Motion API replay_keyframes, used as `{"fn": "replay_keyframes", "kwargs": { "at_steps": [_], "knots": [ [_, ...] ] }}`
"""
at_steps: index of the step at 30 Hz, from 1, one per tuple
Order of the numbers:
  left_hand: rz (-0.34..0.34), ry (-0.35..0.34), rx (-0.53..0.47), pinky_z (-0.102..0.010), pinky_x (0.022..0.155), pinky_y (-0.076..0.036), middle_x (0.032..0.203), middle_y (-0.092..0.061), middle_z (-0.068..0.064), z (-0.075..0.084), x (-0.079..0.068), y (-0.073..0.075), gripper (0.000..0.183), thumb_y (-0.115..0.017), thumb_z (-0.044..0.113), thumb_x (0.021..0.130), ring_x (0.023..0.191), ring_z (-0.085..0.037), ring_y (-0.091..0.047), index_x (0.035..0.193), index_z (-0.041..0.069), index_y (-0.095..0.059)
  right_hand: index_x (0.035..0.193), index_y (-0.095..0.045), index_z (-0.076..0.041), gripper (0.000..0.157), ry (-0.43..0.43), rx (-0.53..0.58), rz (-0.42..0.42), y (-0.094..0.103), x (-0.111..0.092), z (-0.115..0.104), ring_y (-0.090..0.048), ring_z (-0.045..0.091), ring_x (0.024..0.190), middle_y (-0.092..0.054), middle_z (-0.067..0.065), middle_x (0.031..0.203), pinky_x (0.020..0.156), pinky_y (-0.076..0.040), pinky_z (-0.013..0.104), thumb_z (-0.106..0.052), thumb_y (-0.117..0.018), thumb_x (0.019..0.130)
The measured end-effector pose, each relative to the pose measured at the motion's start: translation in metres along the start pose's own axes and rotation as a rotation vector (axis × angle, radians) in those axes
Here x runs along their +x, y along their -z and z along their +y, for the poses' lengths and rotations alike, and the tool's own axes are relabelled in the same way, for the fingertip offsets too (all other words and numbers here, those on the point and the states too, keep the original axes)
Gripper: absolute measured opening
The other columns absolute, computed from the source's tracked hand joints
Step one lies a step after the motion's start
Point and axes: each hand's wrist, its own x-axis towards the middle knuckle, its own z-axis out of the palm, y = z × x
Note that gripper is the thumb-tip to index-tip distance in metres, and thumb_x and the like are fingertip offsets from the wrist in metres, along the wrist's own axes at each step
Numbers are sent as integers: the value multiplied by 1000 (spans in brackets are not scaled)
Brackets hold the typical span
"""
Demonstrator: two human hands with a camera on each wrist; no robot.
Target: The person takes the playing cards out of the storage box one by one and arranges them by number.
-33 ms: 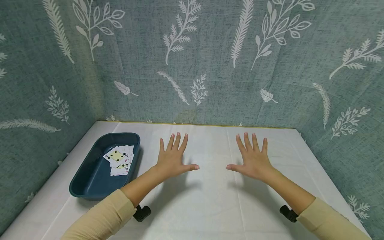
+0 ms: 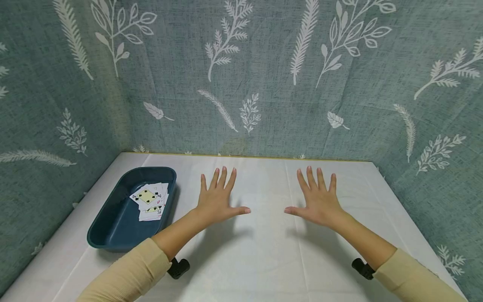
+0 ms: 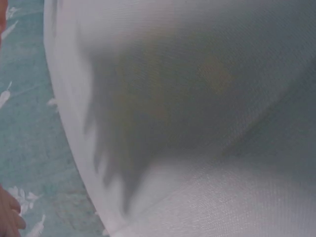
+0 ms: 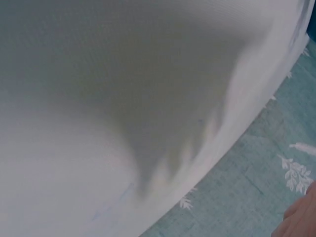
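Both hands hover over a white-covered table in the head view, fingers spread and palms down, their shadows falling on the cloth below. The left hand (image 2: 214,204) is just right of a dark blue plastic basin (image 2: 122,233) and holds nothing. Inside the basin lies a loose pile of playing cards (image 2: 149,197), face up, with spades showing on some. To the right, the right hand (image 2: 320,205) is likewise empty, its thumb pointing towards the left thumb. Only small parts of fingers (image 3: 11,217) appear at the edge of the left wrist view, and of fingers (image 4: 298,217) in the right one.
The white tablecloth (image 2: 264,260) runs back to a thin yellow line along the far edge. Grey-green fabric (image 2: 264,54) with white leaf prints encloses the table at the back and both sides. Small black devices (image 2: 178,268) sit beneath both wrists.
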Motion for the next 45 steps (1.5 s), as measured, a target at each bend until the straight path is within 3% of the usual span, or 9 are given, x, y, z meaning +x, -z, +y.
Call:
{"fn": "replay_keyframes", "kwargs": {
  "at_steps": [21,45],
  "knots": [
    [7,-3,59,-67,110,0,158,-7,-18,-10,-4,-5,113,-49,83,70,145,-35,-4,153,18,-8,152,-10,-9,110,16,-32,24,-4,0,-2,4,46,142,-3,24,156,105,15,69,-79,-49,76],
    [44,45,40,-68,109,0,157,-12,-19,-32,-23,12,114,-52,81,70,145,-37,-6,153,15,-10,153,-11,-11,110,84,-50,62,-1,13,-24,2,44,143,-4,20,157,106,9,70,-82,-45,75]
  ]
}}
